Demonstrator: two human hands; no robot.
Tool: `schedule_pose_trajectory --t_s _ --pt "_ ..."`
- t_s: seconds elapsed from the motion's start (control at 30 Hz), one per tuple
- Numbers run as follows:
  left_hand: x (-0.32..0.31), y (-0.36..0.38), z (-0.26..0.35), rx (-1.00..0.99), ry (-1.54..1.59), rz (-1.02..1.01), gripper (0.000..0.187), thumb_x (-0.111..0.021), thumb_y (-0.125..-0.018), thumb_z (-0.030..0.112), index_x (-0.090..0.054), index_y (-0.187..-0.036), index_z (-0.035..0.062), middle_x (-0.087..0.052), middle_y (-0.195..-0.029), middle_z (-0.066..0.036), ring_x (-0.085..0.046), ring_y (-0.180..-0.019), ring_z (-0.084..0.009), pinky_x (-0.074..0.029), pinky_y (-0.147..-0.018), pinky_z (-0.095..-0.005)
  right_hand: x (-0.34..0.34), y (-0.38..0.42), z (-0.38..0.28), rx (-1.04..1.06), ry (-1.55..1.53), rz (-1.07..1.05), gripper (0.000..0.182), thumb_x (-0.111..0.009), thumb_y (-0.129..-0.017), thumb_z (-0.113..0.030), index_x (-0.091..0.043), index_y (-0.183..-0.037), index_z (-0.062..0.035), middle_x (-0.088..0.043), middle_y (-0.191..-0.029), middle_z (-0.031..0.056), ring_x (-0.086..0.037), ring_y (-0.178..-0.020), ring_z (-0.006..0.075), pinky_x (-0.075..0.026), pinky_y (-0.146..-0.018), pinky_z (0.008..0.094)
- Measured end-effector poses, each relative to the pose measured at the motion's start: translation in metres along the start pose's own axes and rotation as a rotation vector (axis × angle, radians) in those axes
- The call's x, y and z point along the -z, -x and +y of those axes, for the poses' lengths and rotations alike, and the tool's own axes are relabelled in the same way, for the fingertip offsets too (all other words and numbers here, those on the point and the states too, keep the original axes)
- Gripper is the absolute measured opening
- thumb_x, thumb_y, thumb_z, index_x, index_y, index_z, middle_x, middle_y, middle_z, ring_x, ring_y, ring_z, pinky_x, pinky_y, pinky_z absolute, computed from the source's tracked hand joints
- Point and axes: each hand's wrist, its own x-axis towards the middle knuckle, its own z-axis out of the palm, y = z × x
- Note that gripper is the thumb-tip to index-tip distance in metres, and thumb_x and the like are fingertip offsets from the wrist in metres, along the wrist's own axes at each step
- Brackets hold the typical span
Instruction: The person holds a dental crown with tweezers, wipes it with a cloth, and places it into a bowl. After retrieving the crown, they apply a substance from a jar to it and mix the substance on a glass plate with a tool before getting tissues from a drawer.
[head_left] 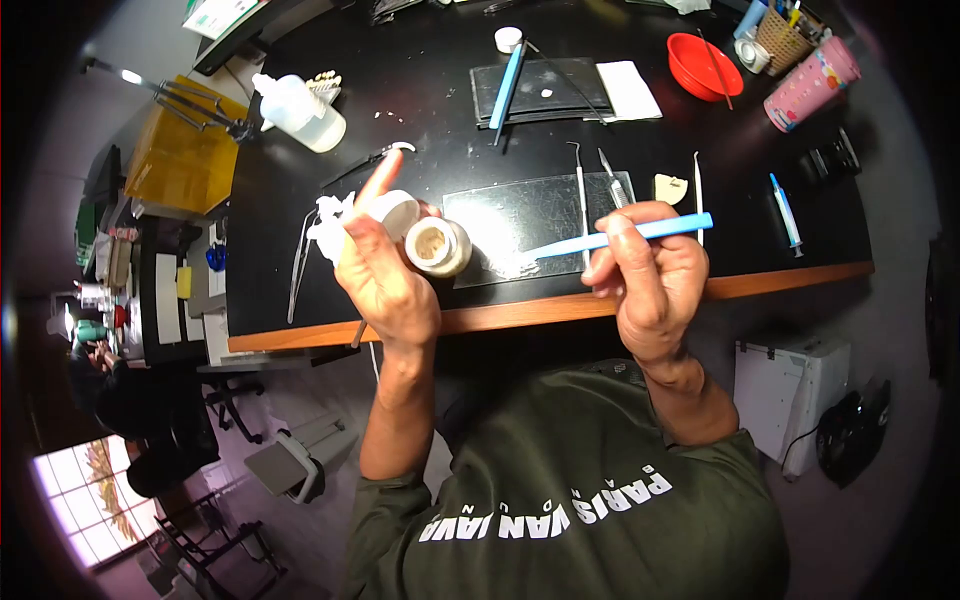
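Note:
My left hand [397, 292] is closed around a small white jar [457, 255], tilted so its mouth faces me, with beige powder inside. A round white lid [397, 211] sits between the same fingers, and the index finger points outward. In my right hand [652, 295] is a blue plastic spatula [672, 226], pinched between thumb and fingers. Its thin tip reaches a white smear [517, 266] on the clear slab [490, 198], right beside the jar. Thin metal hand instruments [580, 185] lie across the slab near my right fingers.
Crumpled tissue [328, 232] and tweezers [297, 270] lie left of my hand. Farther back are a squeeze bottle [310, 118], a dark pad [550, 95] and a red bowl [700, 70]. A pink tumbler [812, 85] and a syringe [786, 215] are at right. Another person sits far left.

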Motion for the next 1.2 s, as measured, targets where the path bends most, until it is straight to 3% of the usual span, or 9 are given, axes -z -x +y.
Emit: schedule_pose_trajectory --t_s 0.13,0.27,0.37,0.5,0.53,0.67,0.8,0.97,1.2 --pt "0.013 -0.028 0.005 0.041 -0.001 -0.004 0.073 -0.029 -0.117 0.053 -0.057 -0.146 -0.0083 -0.063 -0.092 -0.005 -0.065 -0.087 -0.0143 -0.054 -0.085 -0.029 0.002 0.015 0.011 -0.036 0.11 0.014 0.016 -0.064 -0.107 -0.012 -0.065 -0.102 0.003 -0.071 -0.073 0.0094 -0.067 -0.064 0.01 -0.054 -0.06 0.0231" --pt "0.022 -0.053 0.004 0.052 0.041 -0.018 0.065 -0.033 -0.118 0.045 -0.058 -0.145 -0.0086 -0.065 -0.134 -0.017 -0.067 -0.101 -0.0169 -0.055 -0.096 -0.0325 -0.001 0.033 0.028 0.045 0.227 -0.013 0.013 -0.067 -0.105 -0.008 -0.066 -0.104 0.0044 -0.074 -0.079 0.0108 -0.071 -0.069 0.0109 -0.058 -0.063 0.0255" --pt "0.021 -0.074 0.004 0.003 0.154 0.0 0.049 -0.042 -0.119 0.034 -0.066 -0.14 -0.0039 -0.066 -0.1 -0.001 -0.06 -0.087 -0.0055 -0.05 -0.078 -0.023 0.005 0.043 0.036 0.212 0.452 -0.087 0.007 -0.073 -0.098 -0.001 -0.071 -0.104 0.0041 -0.075 -0.08 0.013 -0.074 -0.069 0.0191 -0.059 -0.063 0.0291" --pt "0.03 -0.109 -0.015 0.043 0.218 -0.026 0.042 -0.048 -0.118 0.029 -0.069 -0.137 -0.0012 -0.065 -0.104 0.0 -0.057 -0.09 -0.0059 -0.048 -0.083 -0.0218 0.011 0.046 0.032 0.534 0.681 -0.235 0.021 -0.08 -0.085 0.007 -0.076 -0.105 0.0036 -0.076 -0.086 0.0151 -0.073 -0.069 0.029 -0.057 -0.063 0.0333" --pt "0.029 -0.116 -0.014 0.087 0.128 -0.049 0.046 -0.045 -0.117 0.029 -0.06 -0.145 -0.0041 -0.065 -0.13 -0.009 -0.061 -0.11 -0.014 -0.05 -0.102 -0.033 0.015 0.048 0.034 0.569 0.69 -0.265 0.024 -0.081 -0.084 0.008 -0.077 -0.107 0.0033 -0.076 -0.088 0.0149 -0.073 -0.07 0.0283 -0.058 -0.064 0.0335" --pt "0.034 -0.159 -0.053 0.041 -0.052 -0.027 0.042 -0.061 -0.111 0.041 -0.075 -0.134 0.0085 -0.064 -0.1 0.002 -0.038 -0.077 -0.0054 -0.03 -0.064 -0.0256 0.027 0.055 0.038 0.605 0.714 -0.306 0.033 -0.083 -0.081 0.008 -0.078 -0.112 0.0019 -0.077 -0.094 0.0149 -0.073 -0.074 0.0268 -0.058 -0.066 0.0342" --pt "0.021 -0.189 -0.083 -0.059 -0.187 -0.066 0.043 -0.068 -0.107 0.034 -0.072 -0.135 0.0023 -0.076 -0.12 -0.009 -0.068 -0.11 -0.0138 -0.052 -0.101 -0.029 0.031 0.054 0.039 0.589 0.679 -0.288 0.031 -0.082 -0.082 0.009 -0.078 -0.112 0.002 -0.076 -0.093 0.0147 -0.073 -0.073 0.0263 -0.058 -0.066 0.0345" --pt "0.003 -0.199 -0.093 -0.339 -0.5 -0.049 0.038 -0.074 -0.097 0.027 -0.077 -0.122 -0.0011 -0.081 -0.094 -0.02 -0.076 -0.076 -0.0221 -0.058 -0.074 -0.0344 0.029 0.052 0.036 0.559 0.652 -0.253 0.025 -0.079 -0.084 0.009 -0.078 -0.108 0.0026 -0.076 -0.089 0.0151 -0.075 -0.075 0.0278 -0.06 -0.068 0.0346" --pt "0.008 -0.185 -0.11 -0.214 -0.656 -0.133 0.039 -0.078 -0.097 0.029 -0.077 -0.128 0.0041 -0.071 -0.101 -0.015 -0.067 -0.096 -0.0235 -0.055 -0.085 -0.0367 0.028 0.052 0.035 0.556 0.651 -0.239 0.025 -0.08 -0.084 0.007 -0.078 -0.108 0.0026 -0.075 -0.086 0.0135 -0.073 -0.071 0.0265 -0.058 -0.065 0.0342"
